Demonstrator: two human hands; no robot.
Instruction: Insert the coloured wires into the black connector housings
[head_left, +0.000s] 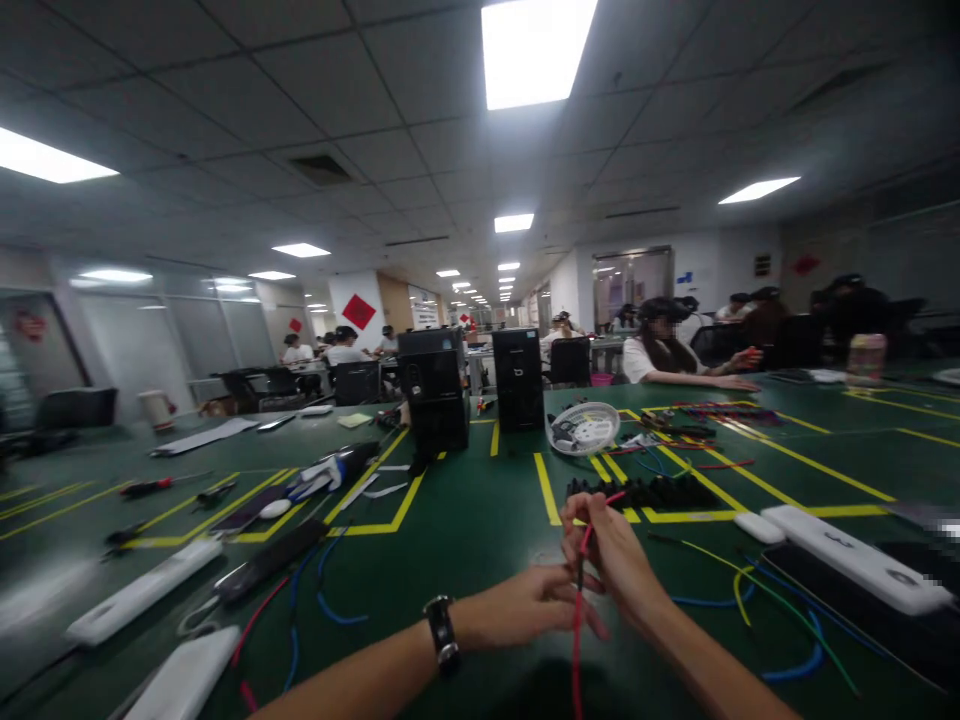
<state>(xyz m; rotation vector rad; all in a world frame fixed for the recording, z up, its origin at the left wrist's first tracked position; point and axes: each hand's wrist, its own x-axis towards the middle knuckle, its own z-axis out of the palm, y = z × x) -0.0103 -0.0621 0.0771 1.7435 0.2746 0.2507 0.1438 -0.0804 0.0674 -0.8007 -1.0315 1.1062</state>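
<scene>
A red wire [577, 650] runs upright in front of me, with a short dark stretch partway along it. My right hand [619, 560] pinches its upper part between thumb and fingers, and the wire's tip sticks out above, leaning right. My left hand [525, 603], with a black watch on the wrist, reaches across from the left. Its fingers are spread at the wire near the dark stretch; the wire crosses in front of them. Just beyond the right hand lies a row of black pieces [660, 493], whose kind I cannot make out.
Blue wire [799, 660] and green wire [810, 625] lie right, near a white power strip [855, 555]. Another white strip [146, 590] lies left. Two black computer towers [517, 380] and a clear round container [583, 430] stand ahead. A person [667, 350] sits across the table.
</scene>
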